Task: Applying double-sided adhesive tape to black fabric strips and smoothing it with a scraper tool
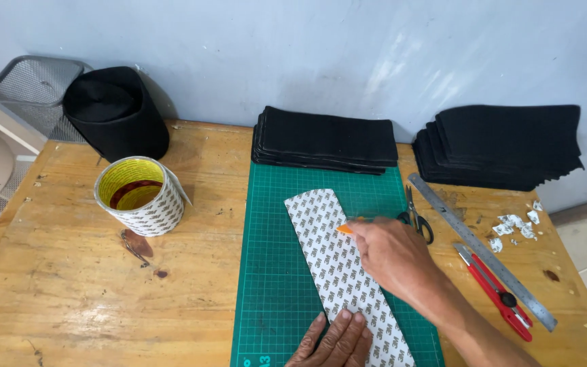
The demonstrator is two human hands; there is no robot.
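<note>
Both hands (388, 255) press the printed strip (338, 265) on the mat (273, 285).

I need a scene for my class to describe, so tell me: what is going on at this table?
A person works at a wooden table over a green cutting mat. The left hand presses down a long white patterned strip lying on the mat, while the right hand holds a small orange tool against the strip's edge. Scissors, a metal ruler and a red utility knife lie to the right.
</note>
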